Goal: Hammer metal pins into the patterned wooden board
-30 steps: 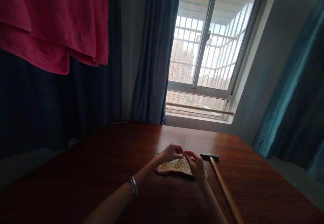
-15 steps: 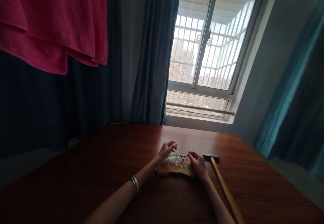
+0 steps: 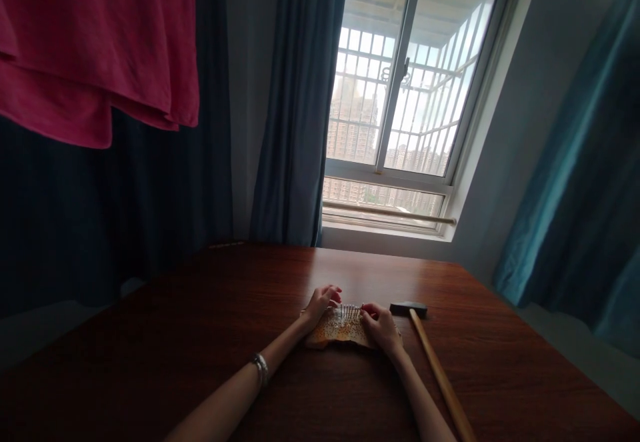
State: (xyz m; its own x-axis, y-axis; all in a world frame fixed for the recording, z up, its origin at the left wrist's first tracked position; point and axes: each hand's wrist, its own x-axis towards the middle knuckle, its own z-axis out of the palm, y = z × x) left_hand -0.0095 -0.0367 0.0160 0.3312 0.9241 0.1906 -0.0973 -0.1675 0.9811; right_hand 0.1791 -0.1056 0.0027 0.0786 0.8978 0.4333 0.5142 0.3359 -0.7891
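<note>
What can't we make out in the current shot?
Head view:
- Slab's left end: hidden by the left hand.
- Slab's right end: partly hidden by the right hand.
- Pins: too small to tell nails from screws.
- Right fingertips' grip: too small to tell what they hold.
- Hammer's butt: cut off by the bottom edge.

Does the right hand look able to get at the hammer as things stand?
Probably yes: the hammer lies on the table just right of the right hand, with nothing visible between them. Its fingertips are at the upright nails; whether they grip one is unclear.
</note>
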